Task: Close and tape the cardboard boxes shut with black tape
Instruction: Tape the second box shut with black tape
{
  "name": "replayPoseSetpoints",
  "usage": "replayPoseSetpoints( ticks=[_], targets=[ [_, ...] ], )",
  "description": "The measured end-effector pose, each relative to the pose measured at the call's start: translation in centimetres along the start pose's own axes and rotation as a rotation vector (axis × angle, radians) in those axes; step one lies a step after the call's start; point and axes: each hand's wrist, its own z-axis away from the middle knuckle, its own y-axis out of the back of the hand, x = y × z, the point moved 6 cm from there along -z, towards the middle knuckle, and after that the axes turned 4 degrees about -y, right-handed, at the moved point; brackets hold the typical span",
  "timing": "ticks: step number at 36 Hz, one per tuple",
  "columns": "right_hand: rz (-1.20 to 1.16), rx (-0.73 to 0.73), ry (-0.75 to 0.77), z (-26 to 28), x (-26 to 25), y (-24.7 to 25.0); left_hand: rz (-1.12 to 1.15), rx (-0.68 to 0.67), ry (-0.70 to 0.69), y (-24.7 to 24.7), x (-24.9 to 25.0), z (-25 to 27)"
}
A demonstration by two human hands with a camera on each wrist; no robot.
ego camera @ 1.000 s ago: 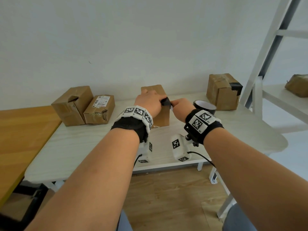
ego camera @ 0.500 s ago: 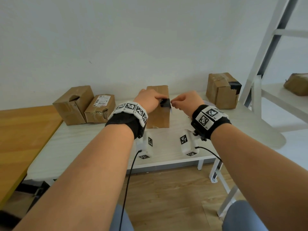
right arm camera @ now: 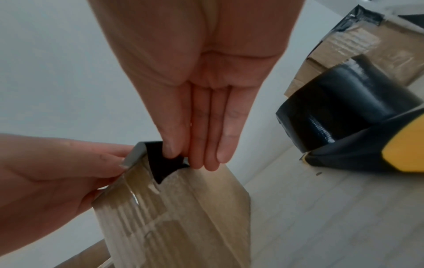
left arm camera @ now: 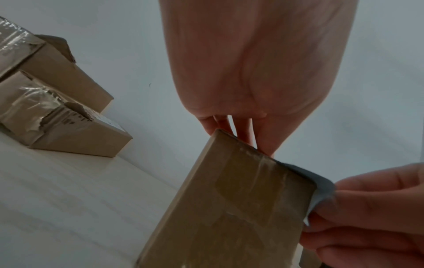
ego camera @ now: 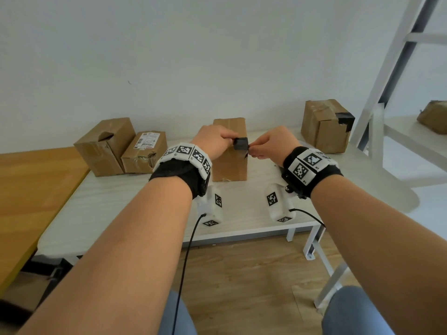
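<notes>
The middle cardboard box (ego camera: pixel 229 163) stands upright on the white table (ego camera: pixel 121 206). A short strip of black tape (ego camera: pixel 241 144) is bent over its top right corner. My left hand (ego camera: pixel 228 142) grips the box's top edge, fingers on top and thumb (right arm camera: pixel 103 157) against the tape's end. My right hand (ego camera: pixel 252 149) pinches the strip's loose end (right arm camera: pixel 167 163) beside the box's right face. The wrist views show the same strip (left arm camera: pixel 321 188) curling off the box (left arm camera: pixel 229 199). The black tape roll (right arm camera: pixel 344 112) lies right of the box, hidden behind my right hand in the head view.
Two worn boxes (ego camera: pixel 106 146) (ego camera: pixel 145 151) stand at the back left. A box with black tape on it (ego camera: pixel 326 126) stands at the back right. A yellow-and-black tool (right arm camera: pixel 378 154) lies by the roll. A wooden table (ego camera: pixel 29 189) adjoins on the left, white shelving (ego camera: pixel 399 131) on the right.
My right hand has shifted a little right and up, drawing the strip's end over the box's corner; it now covers the tape roll. The left hand stays on the box top.
</notes>
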Motion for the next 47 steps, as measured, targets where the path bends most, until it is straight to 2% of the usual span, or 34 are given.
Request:
replayPoseSetpoints(
  ticks=[7,23,32,38,47],
  targets=[
    [0.013,0.018,-0.007,0.2,0.1,-0.2,-0.036,-0.005,-0.013,0.0,0.1,-0.1],
    [0.291,-0.020,-0.006,-0.2,-1.4,-0.6,-0.047,0.004,-0.019,0.0,0.0,0.0],
    [0.159,-0.138,-0.054,-0.6,0.9,-2.0,-0.067,0.002,-0.040,0.0,-0.1,-0.3],
    [0.396,-0.128,-0.042,-0.9,-0.6,-2.2,-0.054,0.004,-0.030,0.0,-0.3,-0.5],
    [0.327,-0.143,-0.032,-0.6,-0.3,-2.0,-0.055,0.001,-0.023,0.0,-0.3,-0.4]
  ],
)
